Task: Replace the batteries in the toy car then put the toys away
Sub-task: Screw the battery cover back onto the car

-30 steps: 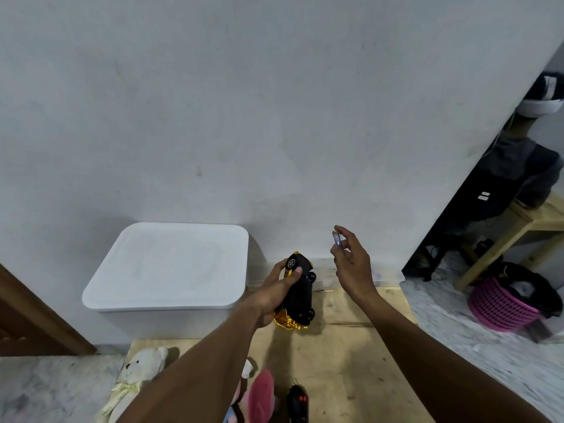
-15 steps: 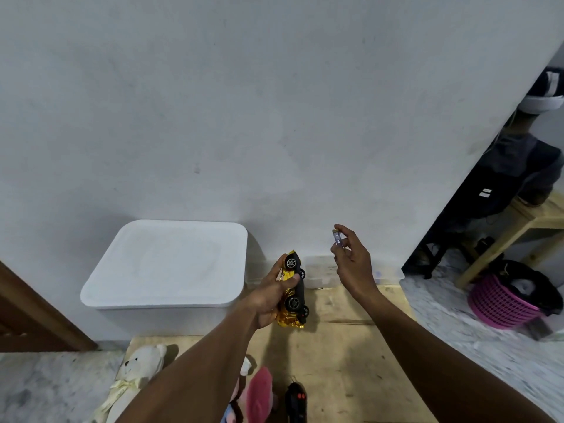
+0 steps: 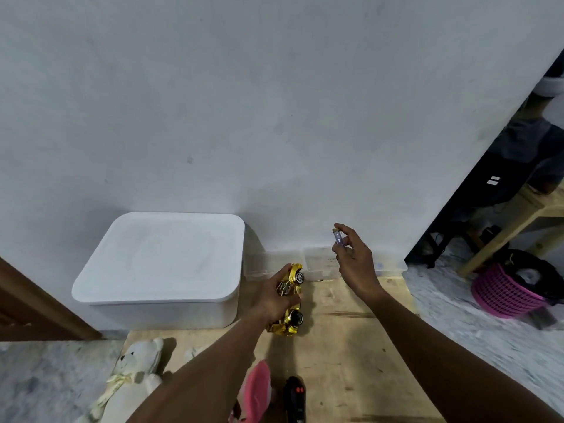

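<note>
White wall (image 3: 274,102) fills most of the view. Against its foot, at left, sits a big white storage bin (image 3: 158,261) w/ its lid on. In front lies a wooden board (image 3: 351,346) on the grey marble floor (image 3: 488,346). Far right: a pale wooden bench (image 3: 525,215), and a pink basket (image 3: 503,294) on the floor near it w/ dark stuff inside. A white teddy bear (image 3: 134,370) lies on its back at the board's left edge, just below the bin. A low clear plastic container (image 3: 320,264) stands along the wall, right of the bin. The left hand (image 3: 276,299) grips the gold toy car (image 3: 288,323) round its middle, fingers curled over the body; car is off the board, nose toward the wall, tipped so two black wheels face right. The right hand (image 3: 355,261) is raised beside it, apart from the car, thumb & fingertips pinching a small battery (image 3: 338,238) held approx. upright, metal end up. At bottom edge, btwn the forearms: a pink plush toy (image 3: 258,389), partly cut off, and right beside it a black remote control (image 3: 294,398) w/ red buttons, lying on the board.
</note>
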{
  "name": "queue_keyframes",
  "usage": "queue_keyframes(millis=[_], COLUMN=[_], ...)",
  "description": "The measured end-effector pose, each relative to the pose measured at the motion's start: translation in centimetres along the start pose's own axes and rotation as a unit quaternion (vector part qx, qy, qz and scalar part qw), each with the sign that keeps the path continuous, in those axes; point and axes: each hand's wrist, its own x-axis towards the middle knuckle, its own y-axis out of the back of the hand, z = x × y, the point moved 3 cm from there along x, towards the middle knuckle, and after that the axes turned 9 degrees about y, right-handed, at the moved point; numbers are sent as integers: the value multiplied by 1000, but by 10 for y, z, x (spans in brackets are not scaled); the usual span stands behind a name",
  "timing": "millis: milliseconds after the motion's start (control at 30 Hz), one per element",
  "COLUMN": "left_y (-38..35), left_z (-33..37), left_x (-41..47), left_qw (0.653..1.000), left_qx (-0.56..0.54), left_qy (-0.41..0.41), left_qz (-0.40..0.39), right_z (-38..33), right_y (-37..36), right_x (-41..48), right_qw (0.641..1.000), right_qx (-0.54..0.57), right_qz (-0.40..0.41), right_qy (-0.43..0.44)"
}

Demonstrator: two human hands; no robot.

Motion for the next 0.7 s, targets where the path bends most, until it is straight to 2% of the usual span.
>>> queue_keyframes(millis=[200,467,567,700], left_y=[-16,-30,-33,-37], left_z=[-31,-53,-52,-56], left_x=[17,29,28,29], left_qw=[995,966,940,920], left_qx=[29,173,264,332], left_qy=[86,171,176,166], left_qz=[38,86,125,128], right_z=[26,63,75,84], right_y=[-4,-9,-12,-16], right_x=[3,3,2,5], right_qw=[1000,995,993,992], right_qx=[-25,-52,-55,-63], right_qz=[-15,-86,-102,-108], right_qy=[4,5,-7,-11])
